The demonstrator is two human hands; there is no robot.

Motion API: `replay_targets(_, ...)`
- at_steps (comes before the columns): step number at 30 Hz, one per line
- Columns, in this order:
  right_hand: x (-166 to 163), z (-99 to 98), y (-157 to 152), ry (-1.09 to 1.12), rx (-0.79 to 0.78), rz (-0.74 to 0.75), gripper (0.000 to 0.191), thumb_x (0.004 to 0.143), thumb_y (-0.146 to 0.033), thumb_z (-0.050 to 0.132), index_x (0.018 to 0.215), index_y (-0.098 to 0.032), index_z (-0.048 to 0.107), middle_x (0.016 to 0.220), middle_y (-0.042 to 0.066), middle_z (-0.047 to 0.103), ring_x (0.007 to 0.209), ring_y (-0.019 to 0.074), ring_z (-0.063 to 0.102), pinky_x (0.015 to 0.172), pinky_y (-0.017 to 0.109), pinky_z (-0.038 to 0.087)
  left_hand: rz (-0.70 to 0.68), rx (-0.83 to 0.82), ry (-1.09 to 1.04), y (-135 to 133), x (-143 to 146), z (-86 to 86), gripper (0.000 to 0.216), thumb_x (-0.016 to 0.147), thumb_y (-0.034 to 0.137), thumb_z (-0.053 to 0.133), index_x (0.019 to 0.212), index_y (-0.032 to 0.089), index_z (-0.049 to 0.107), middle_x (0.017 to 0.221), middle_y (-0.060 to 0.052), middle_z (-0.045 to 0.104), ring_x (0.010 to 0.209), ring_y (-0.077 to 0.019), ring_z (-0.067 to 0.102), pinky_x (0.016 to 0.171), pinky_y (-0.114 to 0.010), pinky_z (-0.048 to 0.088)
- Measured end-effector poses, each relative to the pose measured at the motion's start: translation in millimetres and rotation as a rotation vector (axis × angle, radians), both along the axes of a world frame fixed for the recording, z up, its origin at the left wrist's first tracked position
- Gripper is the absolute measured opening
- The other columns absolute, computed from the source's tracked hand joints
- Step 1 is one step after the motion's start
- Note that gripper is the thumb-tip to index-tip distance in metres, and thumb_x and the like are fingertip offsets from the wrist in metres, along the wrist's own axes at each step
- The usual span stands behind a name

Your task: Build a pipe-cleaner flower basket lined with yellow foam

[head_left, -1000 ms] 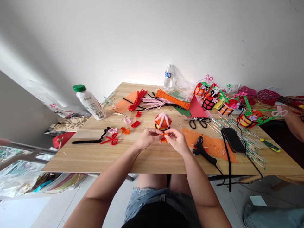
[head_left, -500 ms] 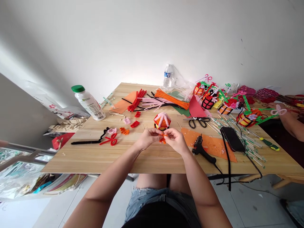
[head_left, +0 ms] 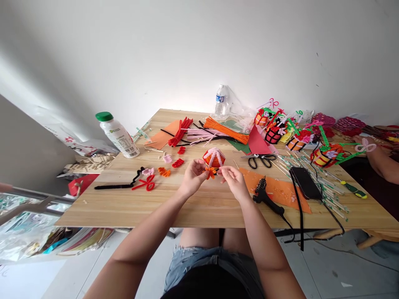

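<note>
Above the middle of the table, a little back from its near edge, the left hand and the right hand each pinch 1 small orange pipe-cleaner flower between their fingertips, 1 hand on either side. Just behind it stands an orange and pink basket. A black glue gun lies near the right hand, with scissors farther back.

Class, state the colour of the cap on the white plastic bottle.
The round plastic cap is green, seen best in the head view.
</note>
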State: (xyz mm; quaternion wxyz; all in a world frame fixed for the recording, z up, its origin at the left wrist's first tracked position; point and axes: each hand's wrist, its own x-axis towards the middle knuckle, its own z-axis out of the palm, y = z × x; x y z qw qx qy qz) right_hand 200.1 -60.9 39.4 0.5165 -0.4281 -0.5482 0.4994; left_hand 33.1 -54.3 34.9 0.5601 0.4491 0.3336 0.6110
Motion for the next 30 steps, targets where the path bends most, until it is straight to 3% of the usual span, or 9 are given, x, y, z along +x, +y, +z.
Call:
replay_targets(5, -5.1, -6.2, 0.0, -0.125, 0.027, 0.060, 0.034, 0.077, -0.049, 0.066, 0.092, -0.019, 0.067, 0.079, 0.004, 0.069, 0.065, 0.0143, 0.061, 0.059, 0.026, 0.052, 0.008, 0.044, 0.050, -3.8, 5.1, -0.9, 0.045, 0.060, 0.025, 0.080, 0.090, 0.019, 0.047, 0.076, 0.003, 0.059, 0.065, -0.0091, 0.057, 0.061, -0.023, 0.047)
replay_targets(8, -5.3, -2.3, -0.8, -0.181, 0.113, 0.010, 0.029, 0.083, -0.046, 0.060, 0.091, -0.019, 0.066, 0.080, 0.006, 0.069, 0.066, 0.0159, 0.063, 0.057, 0.027, 0.052, -0.024, 0.017, 0.035, -4.6, 6.7, 0.1, 0.046, 0.060, 0.026, 0.080, 0.091, 0.018, 0.047, 0.073, 0.004, 0.059, 0.062, -0.0086, 0.057, 0.060, -0.023, 0.047)
replay_targets(11, 10.3, 8.0, -12.9, -0.327, 0.365, -0.179, 0.022, 0.088, -0.040, 0.054, 0.092, -0.021, 0.066, 0.092, 0.009, 0.069, 0.083, 0.0209, 0.065, 0.067, 0.032, 0.055, -0.021, -0.003, 0.013, -3.6, 6.3, 0.2, 0.048, 0.059, 0.028, 0.081, 0.090, 0.018, 0.046, 0.071, 0.004, 0.059, 0.060, -0.0090, 0.057, 0.057, -0.023, 0.045)
replay_targets(14, 49.0, 9.6, -38.7, -0.584, 0.581, -0.538, 0.019, 0.089, -0.032, 0.052, 0.096, -0.023, 0.066, 0.095, 0.011, 0.068, 0.092, 0.0246, 0.063, 0.084, 0.040, 0.052, 0.018, -0.018, 0.018, -1.7, 3.7, 0.4, 0.047, 0.059, 0.028, 0.081, 0.090, 0.018, 0.046, 0.072, 0.004, 0.060, 0.060, -0.0092, 0.057, 0.056, -0.022, 0.044)
replay_targets(17, 98.9, -6.9, -65.5, -0.985, 0.384, -0.643, 0.028, 0.087, -0.029, 0.048, 0.108, -0.018, 0.063, 0.102, 0.015, 0.066, 0.096, 0.0297, 0.062, 0.088, 0.048, 0.050, 0.054, -0.032, 0.049, 0.2, -1.0, 2.7, 0.046, 0.059, 0.027, 0.080, 0.089, 0.018, 0.046, 0.072, 0.004, 0.060, 0.060, -0.0091, 0.058, 0.057, -0.023, 0.045)
replay_targets(20, 135.5, -26.7, -82.1, -1.352, 0.154, -0.526, 0.044, 0.081, -0.023, 0.050, 0.122, -0.008, 0.056, 0.120, 0.023, 0.059, 0.114, 0.0366, 0.054, 0.094, 0.051, 0.046, 0.094, -0.020, 0.067, 1.5, -6.4, 5.8, 0.045, 0.058, 0.027, 0.079, 0.089, 0.019, 0.046, 0.072, 0.004, 0.060, 0.059, -0.0090, 0.057, 0.057, -0.023, 0.046)
replay_targets(24, 148.4, -34.7, -87.1, -1.535, 0.059, -0.400, 0.055, 0.076, -0.015, 0.050, 0.131, -0.006, 0.049, 0.130, 0.023, 0.054, 0.122, 0.0343, 0.050, 0.100, 0.046, 0.044, 0.107, 0.022, 0.109, 0.0, -9.7, 4.5, 0.044, 0.059, 0.025, 0.078, 0.090, 0.020, 0.046, 0.076, 0.003, 0.059, 0.063, -0.0095, 0.058, 0.059, -0.022, 0.047)
replay_targets(27, 145.4, -28.6, -84.2, -1.580, 0.045, -0.357, 0.055, 0.076, -0.012, 0.049, 0.131, -0.006, 0.049, 0.129, 0.022, 0.054, 0.120, 0.0333, 0.051, 0.098, 0.044, 0.044, -0.041, 0.096, 0.184, -6.6, -1.2, -1.4, 0.041, 0.065, 0.024, 0.076, 0.093, 0.020, 0.047, 0.080, 0.001, 0.059, 0.071, -0.0117, 0.061, 0.064, -0.024, 0.049)
replay_targets(30, 141.9, -18.9, -82.1, -1.613, 0.029, -0.299, 0.050, 0.076, -0.011, 0.049, 0.126, -0.005, 0.053, 0.129, 0.022, 0.053, 0.118, 0.0335, 0.052, 0.097, 0.043, 0.044, -0.338, 0.204, 0.324, -11.5, 22.7, -8.5, 0.029, 0.076, 0.021, 0.066, 0.098, 0.019, 0.047, 0.085, -0.002, 0.060, 0.080, -0.0143, 0.063, 0.072, -0.028, 0.052)
